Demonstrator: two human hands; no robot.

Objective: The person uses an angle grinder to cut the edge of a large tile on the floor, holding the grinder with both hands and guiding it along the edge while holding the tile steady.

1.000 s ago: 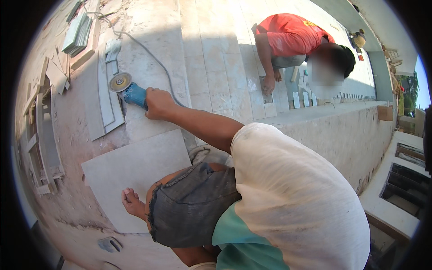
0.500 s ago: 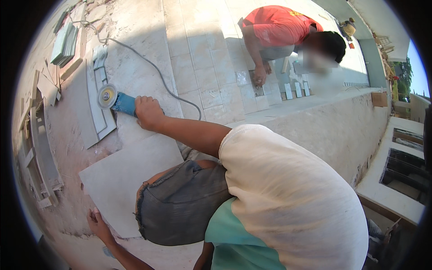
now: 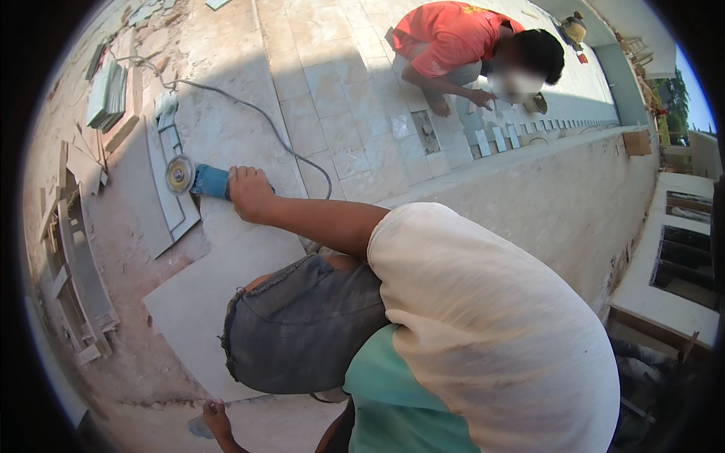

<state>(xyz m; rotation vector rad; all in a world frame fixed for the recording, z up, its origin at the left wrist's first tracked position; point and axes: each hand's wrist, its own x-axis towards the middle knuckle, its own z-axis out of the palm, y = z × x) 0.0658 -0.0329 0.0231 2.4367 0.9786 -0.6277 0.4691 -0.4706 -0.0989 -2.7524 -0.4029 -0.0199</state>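
My right hand [image 3: 251,194] grips the body of a blue angle grinder [image 3: 211,182], whose round disc [image 3: 180,174] stands above the cut pale strips [image 3: 175,198]. Whether the disc spins, I cannot tell. Low in the picture is my left hand [image 3: 217,420], its fingers curled together off the corner of a large pale tile [image 3: 198,309]. Anything inside those fingers is too small to make out. The tile lies flat on the ground, partly covered by my bent knee in dark shorts. Near the left hand is a bluish piece [image 3: 199,428], half hidden.
A grey cord [image 3: 249,107] runs from the grinder toward the upper left. Stacked tiles [image 3: 107,97] and wooden frames [image 3: 79,249] stand left. Beyond, a co-worker in red [image 3: 453,38] squats on laid floor tiles [image 3: 362,140] beside an open gap [image 3: 425,132]. A low wall [image 3: 529,196] runs right.
My left hand has left the large tile's edge, drawn down and to the right, and its fingers have curled. The grinder hardly moved. The co-worker's hand has risen from the floor.
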